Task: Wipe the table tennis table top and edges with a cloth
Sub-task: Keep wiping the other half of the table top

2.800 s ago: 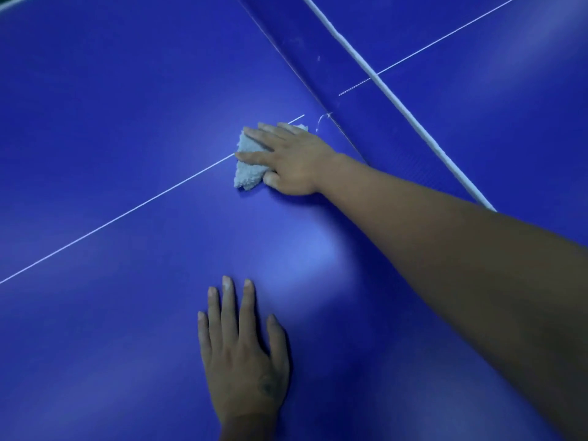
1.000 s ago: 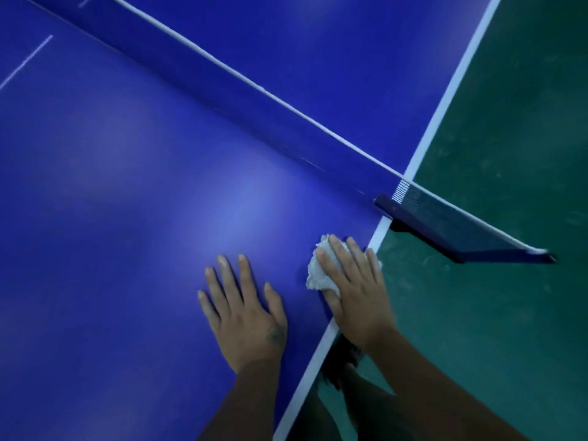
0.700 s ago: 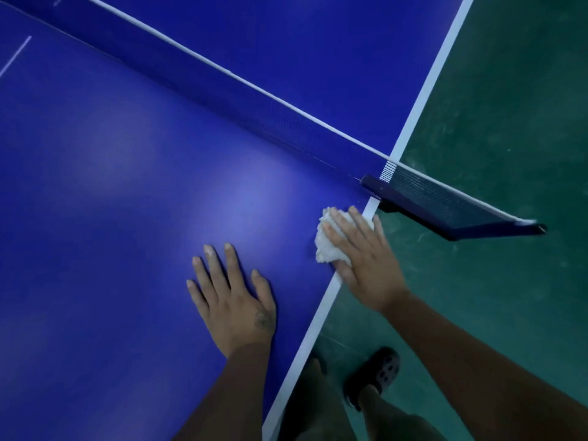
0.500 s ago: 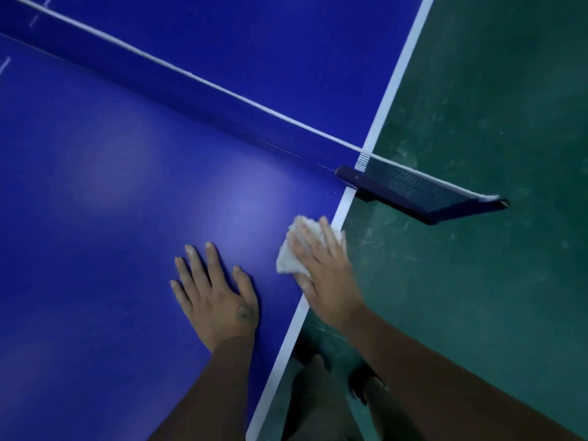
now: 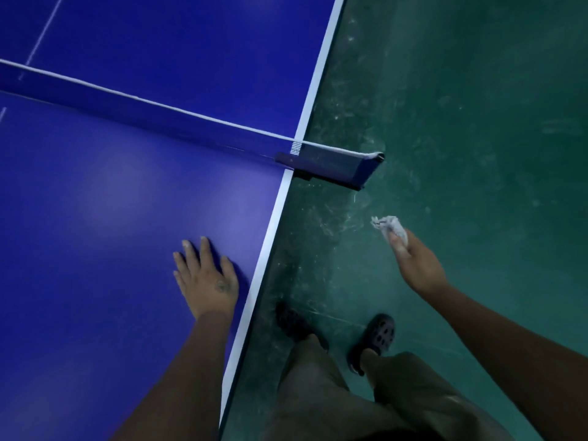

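nearest, standing in dark clogs on green floor, just beside the blue table. resting left hand flat on the top, fingers straight, near the white edge line. holding right hand out over the floor, apart from the table, fingers curled round the crumpled white cloth. farther off, net and clamp.

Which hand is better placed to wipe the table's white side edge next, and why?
Probably the right hand: it grips the cloth; the left hand rests flat on the table, empty.
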